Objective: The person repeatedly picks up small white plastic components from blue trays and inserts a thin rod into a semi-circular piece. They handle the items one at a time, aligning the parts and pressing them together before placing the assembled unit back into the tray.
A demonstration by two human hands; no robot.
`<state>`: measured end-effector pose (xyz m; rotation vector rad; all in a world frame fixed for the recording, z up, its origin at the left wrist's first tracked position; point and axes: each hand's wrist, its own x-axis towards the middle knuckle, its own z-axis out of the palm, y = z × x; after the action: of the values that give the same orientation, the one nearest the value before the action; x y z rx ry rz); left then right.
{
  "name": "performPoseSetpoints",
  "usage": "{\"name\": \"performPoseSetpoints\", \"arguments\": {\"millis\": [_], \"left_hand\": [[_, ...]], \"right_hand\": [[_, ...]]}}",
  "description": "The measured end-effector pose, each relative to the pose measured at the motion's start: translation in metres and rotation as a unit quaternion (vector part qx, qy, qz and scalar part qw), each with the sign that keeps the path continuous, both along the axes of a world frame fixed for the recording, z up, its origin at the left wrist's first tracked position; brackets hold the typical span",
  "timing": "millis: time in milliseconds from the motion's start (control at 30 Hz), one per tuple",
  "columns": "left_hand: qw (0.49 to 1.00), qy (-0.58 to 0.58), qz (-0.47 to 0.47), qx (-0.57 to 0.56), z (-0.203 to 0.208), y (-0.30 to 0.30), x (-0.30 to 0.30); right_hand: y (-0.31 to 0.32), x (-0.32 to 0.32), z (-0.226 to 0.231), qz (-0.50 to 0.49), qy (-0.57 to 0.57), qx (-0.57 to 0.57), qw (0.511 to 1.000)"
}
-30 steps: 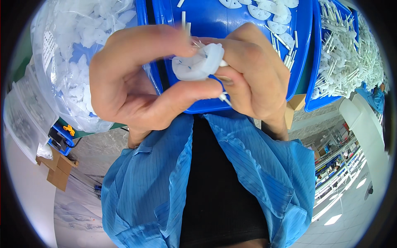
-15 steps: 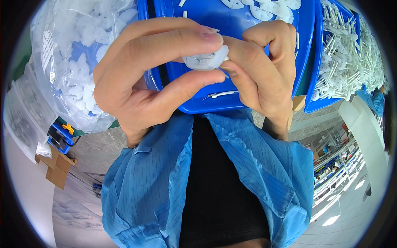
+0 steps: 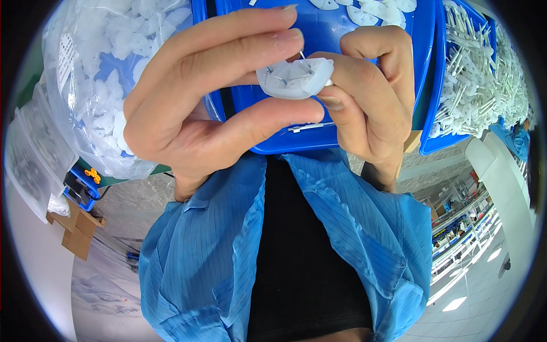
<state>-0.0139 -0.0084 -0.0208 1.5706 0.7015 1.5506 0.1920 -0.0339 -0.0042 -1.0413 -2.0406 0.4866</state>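
Between my hands is a small translucent white plastic piece [image 3: 293, 82], shaped like a shallow curved shell, with thin wires inside. One wire end sticks up from its upper edge. My right hand [image 3: 370, 94] pinches its right end between thumb and index finger, where a short white stub shows. My left hand [image 3: 194, 94] curves round the other side with fingers apart. Its upper fingertips stand clear above the piece, and its thumb lies just below, perhaps touching. Below the hands, a thin white stick with a wire end [image 3: 307, 127] rests in the blue tray [image 3: 273, 147].
Flat white plastic pieces [image 3: 373, 10] lie at the tray's far side. On the left is a clear bag [image 3: 114, 85] of similar pieces. To the right, a blue bin [image 3: 427, 145] is heaped with white sticked parts [image 3: 464, 74]. An orange part [image 3: 93, 175] sits far left.
My left fingers have lifted off the piece and spread. The piece has shifted slightly right with my right hand, showing more of its inside and the wires.
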Motion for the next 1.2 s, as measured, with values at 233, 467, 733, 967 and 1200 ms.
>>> {"name": "performPoseSetpoints", "arguments": {"millis": [233, 467, 733, 967, 1200], "left_hand": [[0.995, 0.072, -0.062, 0.014, 0.018, 0.014, -0.007], [0.983, 0.114, -0.058, 0.133, 0.016, 0.02, -0.015], [0.948, 0.207, -0.052, 0.237, 0.023, 0.015, -0.017], [0.956, 0.19, -0.053, 0.219, 0.025, 0.023, -0.02], [0.956, 0.094, -0.159, 0.227, 0.013, 0.031, -0.017]], "right_hand": [[0.003, 0.005, -0.001, 0.0, -0.004, 0.024, 1.0], [0.005, -0.002, 0.011, -0.009, -0.031, 0.019, 0.999], [-0.001, -0.029, 0.043, -0.058, 0.147, -0.254, 0.954], [-0.005, -0.034, 0.042, -0.092, 0.169, -0.276, 0.942], [-0.026, 0.026, 0.06, -0.392, 0.085, -0.094, 0.911]]}}
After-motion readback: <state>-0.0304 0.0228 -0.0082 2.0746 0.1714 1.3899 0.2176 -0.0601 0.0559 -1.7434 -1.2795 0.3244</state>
